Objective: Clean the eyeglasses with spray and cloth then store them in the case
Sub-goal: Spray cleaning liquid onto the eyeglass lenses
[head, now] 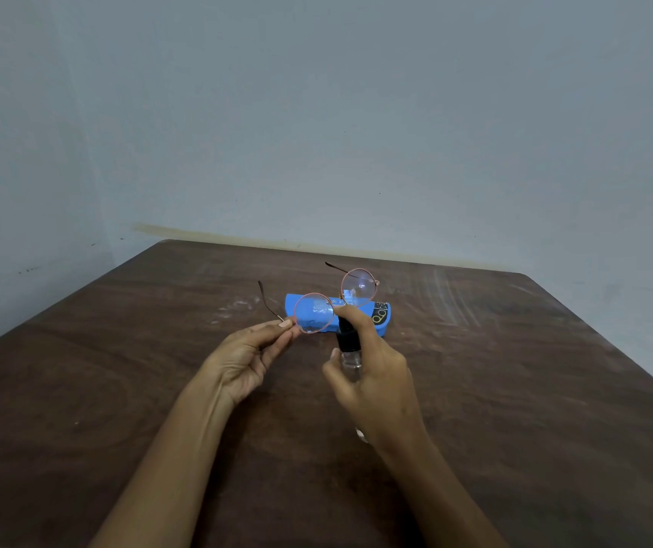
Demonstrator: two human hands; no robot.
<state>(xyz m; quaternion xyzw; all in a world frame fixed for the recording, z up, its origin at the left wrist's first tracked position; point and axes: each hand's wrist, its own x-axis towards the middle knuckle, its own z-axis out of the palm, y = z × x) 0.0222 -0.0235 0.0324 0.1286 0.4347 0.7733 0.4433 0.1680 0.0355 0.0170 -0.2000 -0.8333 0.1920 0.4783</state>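
Round eyeglasses (315,312) with a thin pink frame and open temples hang above the table, tilted up to the right. My left hand (249,354) pinches their left hinge between thumb and fingertips. My right hand (372,373) grips a small clear spray bottle (347,346) with a black top, its forefinger on the nozzle just below the bridge. Both lenses show wet patches. A blue eyeglass case (376,316) lies shut on the table behind the glasses. No cloth is in view.
A dark brown wooden table (514,369) fills the lower view, its far edge against a pale grey-blue wall (317,112). Faint wet streaks mark the tabletop (234,310) left of the case.
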